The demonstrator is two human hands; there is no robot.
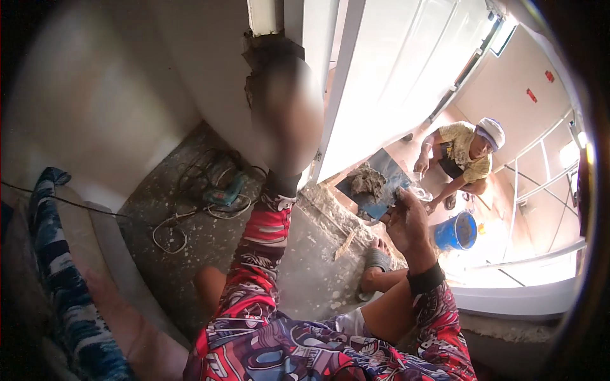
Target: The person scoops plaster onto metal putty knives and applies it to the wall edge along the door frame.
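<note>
My left hand (286, 120) reaches up to the wall beside the white door frame, at a rough, dark broken patch (270, 51). A blur covers this hand, so its fingers, and anything in them, do not show. My right hand (410, 225) is closed on the near right edge of a flat blue mortar board (397, 170). A lump of wet grey mortar (367, 183) sits on the board, towards its left side. Both my arms wear red patterned sleeves with black cuffs.
A white door (400, 70) stands ajar ahead. Beyond it another person (467, 149) crouches near a blue bucket (455, 231). A teal power tool (223, 190) with tangled cables lies on the speckled floor. Patterned cloth (63, 273) hangs at left; metal bars (540, 165) stand at right.
</note>
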